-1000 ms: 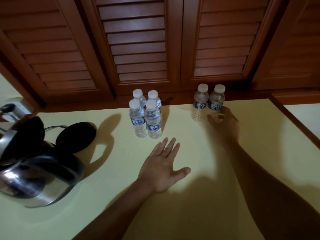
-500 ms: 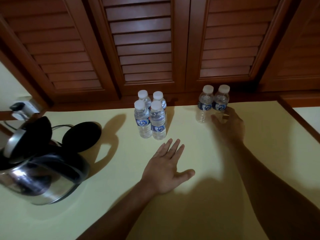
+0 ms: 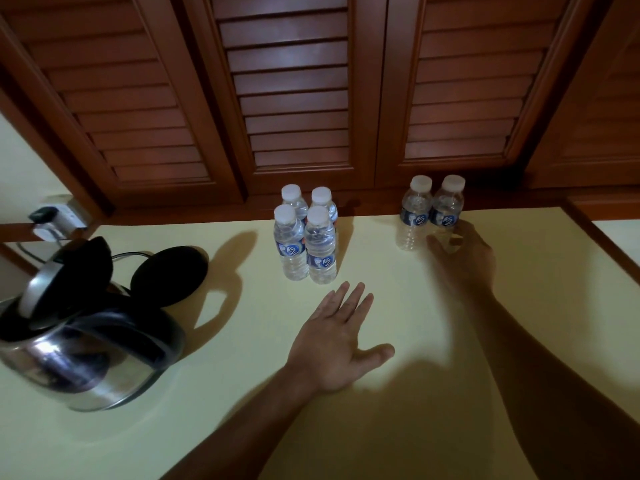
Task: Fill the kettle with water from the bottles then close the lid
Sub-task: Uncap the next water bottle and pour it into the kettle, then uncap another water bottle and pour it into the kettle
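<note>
Six small capped bottles stood at the back of the table (image 3: 381,393): four clustered (image 3: 306,242) in the middle, two to the right. The right hand (image 3: 462,252) curled, open, around the rightmost bottle (image 3: 446,211); whether it touched was unclear, dim shadow hiding the fingers. The left hand (image 3: 337,341) lay flat and empty. These thin plastic bottles looked light and squeezable, best gripped mid-body at the label. The kettle (image 3: 86,348), lid up, sat far left, partly cut off, beside its base (image 3: 169,275).

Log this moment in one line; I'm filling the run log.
right hand: fingers at right bottle pair | left hand: flat on table | kettle: lid open
</note>
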